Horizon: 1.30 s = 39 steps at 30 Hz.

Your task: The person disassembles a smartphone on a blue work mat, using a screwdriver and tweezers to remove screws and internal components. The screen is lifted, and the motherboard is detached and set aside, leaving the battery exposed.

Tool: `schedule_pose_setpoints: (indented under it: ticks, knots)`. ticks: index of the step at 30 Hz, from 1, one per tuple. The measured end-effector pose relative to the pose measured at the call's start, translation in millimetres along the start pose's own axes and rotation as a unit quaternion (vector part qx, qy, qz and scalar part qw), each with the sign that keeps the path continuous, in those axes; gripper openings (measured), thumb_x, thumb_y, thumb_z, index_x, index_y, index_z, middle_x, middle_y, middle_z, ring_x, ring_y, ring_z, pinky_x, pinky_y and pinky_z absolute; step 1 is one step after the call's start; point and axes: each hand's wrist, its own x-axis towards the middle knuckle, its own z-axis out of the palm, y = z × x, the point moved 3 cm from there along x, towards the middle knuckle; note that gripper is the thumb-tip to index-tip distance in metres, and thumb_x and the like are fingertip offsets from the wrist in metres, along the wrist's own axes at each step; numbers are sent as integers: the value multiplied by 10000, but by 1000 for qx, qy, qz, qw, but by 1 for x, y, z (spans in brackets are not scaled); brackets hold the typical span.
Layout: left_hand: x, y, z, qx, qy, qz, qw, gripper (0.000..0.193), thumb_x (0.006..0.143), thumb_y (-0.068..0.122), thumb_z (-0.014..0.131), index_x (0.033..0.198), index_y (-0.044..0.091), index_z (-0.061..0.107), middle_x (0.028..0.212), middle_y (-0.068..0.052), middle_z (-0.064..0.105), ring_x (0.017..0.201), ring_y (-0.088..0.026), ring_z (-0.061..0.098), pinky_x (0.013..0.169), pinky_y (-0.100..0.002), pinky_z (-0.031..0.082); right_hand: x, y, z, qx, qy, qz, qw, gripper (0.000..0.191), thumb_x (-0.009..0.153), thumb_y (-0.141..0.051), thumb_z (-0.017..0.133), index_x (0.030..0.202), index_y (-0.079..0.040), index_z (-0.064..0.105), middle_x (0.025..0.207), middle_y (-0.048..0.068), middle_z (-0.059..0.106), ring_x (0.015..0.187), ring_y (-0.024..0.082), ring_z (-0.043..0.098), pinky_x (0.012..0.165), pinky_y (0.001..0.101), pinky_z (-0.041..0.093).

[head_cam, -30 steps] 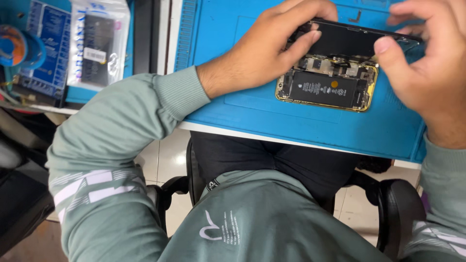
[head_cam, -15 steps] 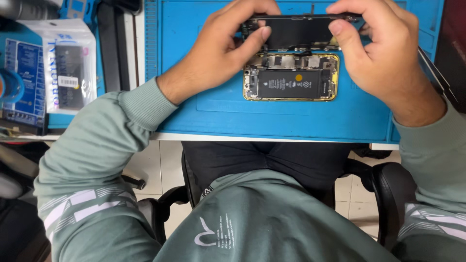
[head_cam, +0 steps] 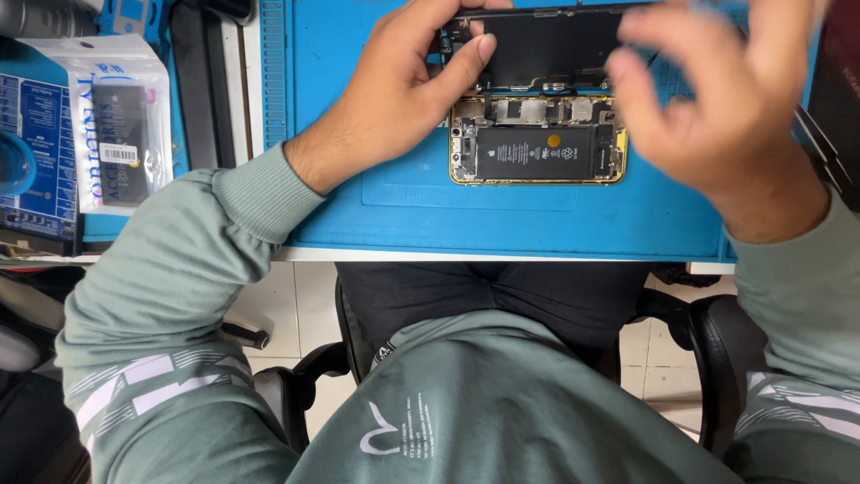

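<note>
Two parts make up the opened phone (head_cam: 536,151) on the blue mat (head_cam: 502,215): a gold-rimmed body with black battery exposed, and a dark screen panel (head_cam: 546,45) tilted up along its far edge. We judge the panel light, thin and fragile, best held by its edges. Our left hand (head_cam: 403,90) has fingers (head_cam: 466,58) clamped on the panel's left end; our right hand (head_cam: 717,108) hovers blurred, fingers apart.
</note>
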Motion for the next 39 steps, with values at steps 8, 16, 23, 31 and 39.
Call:
schedule_pose_setpoints:
  ticks: [8,16,23,31,39]
  knots:
    - [-3,-10,4,17,10,53,998,170,1160,86,705,1306,61,623,1022,-13,681,827,-73,622,689,-223,522,16,-40,26,-116,-94,-158,976,190,901,-181,788,1087,-220,791,997,-60,657,909,110,592,862,299,402]
    - [-3,-2,3,-3,4,72,997,169,1162,65,679,1316,56,609,1150,-36,691,978,-96,689,842,-250,584,12,-36,38,-98,-56,-165,980,141,940,-161,788,1073,-209,789,982,-57,650,897,111,584,854,316,393]
    - [-5,2,1,-35,-9,72,997,230,1155,43,636,1378,44,579,1237,-57,690,1151,-120,690,1014,-261,594,9,-36,39,-84,-56,-159,982,135,929,-190,850,1051,-198,794,904,-62,609,866,113,580,832,317,393]
    - [-5,-12,4,-105,-12,6,994,247,1167,90,655,1392,21,580,1219,-50,690,1120,-122,677,1000,-279,597,15,-43,34,-65,-79,-106,989,302,866,-374,905,1032,-135,822,803,-16,557,748,176,521,741,357,377]
    - [-3,-13,6,-104,-10,-4,995,261,1146,84,662,1389,25,587,1235,-54,697,1138,-120,688,1022,-279,598,13,-51,37,-39,-51,-100,993,182,858,-208,901,972,-141,776,809,-28,523,778,157,520,756,335,401]
